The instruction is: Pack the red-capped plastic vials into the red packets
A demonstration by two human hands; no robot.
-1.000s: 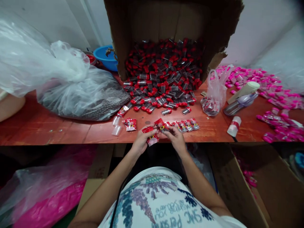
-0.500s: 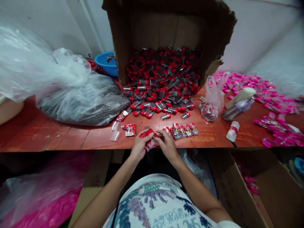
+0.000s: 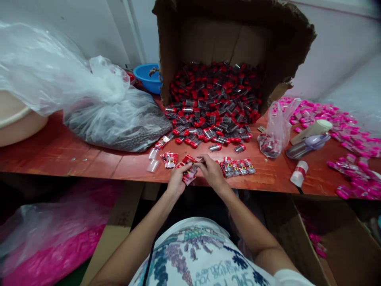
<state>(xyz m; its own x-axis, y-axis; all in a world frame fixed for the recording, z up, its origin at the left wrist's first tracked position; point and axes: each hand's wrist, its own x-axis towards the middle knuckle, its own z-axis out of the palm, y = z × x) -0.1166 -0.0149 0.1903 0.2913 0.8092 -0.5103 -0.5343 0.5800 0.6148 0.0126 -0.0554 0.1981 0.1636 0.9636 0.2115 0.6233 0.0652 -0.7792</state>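
Observation:
My left hand is closed around a few small red printed packets, its thumb lying across them. My right hand pinches at the upper right edge of the same packets. Just left of my hands lie more red packets and two small clear plastic pieces. Beyond my right hand, several filled packets form a row on the table. Small clear containers with red ends spill toward me in a large heap.
A torn cardboard box stands tipped behind the heap. Left are a tied plastic bag and a blue basin. On the right are a small bag, a bottle, a white-and-red roll and pink items.
The camera view has turned slightly, so the table things sit further right. My right fingers have lifted a little at the edge of the packets, while my left hand keeps its hold.

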